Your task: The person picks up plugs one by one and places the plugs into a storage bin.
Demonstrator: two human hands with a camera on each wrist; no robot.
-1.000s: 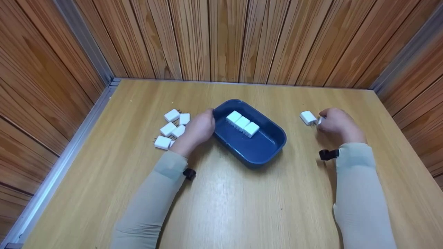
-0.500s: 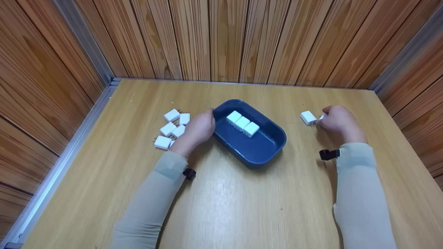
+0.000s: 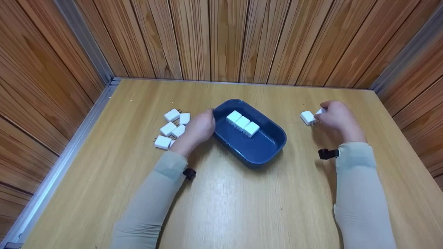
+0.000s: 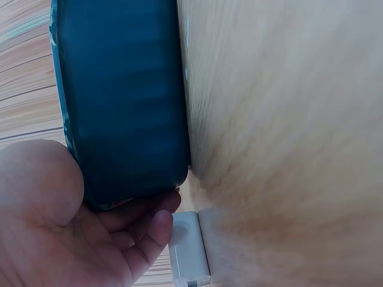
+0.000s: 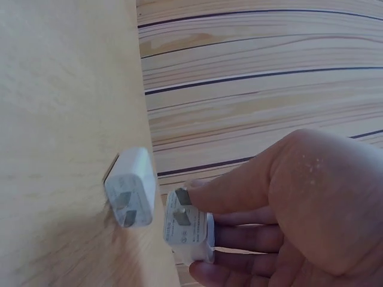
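Note:
My left hand grips the left end of a dark blue plastic tray, thumb at the rim and fingers against the outer wall in the left wrist view. Three white chargers stand in a row inside the tray. At the right, my right hand pinches a white charger by its prong end, thumb beside the two flat metal prongs. Close to it another white charger lies on the table, its prongs facing the wrist camera.
Several more white chargers lie grouped left of the tray, some partly behind my left hand. One charger is right by the left fingers. Wood-panelled walls border the table behind and at both sides.
My right hand has shifted slightly toward the back of the table, carrying the pinched charger up beside the lying one. The left hand and the tray have stayed still.

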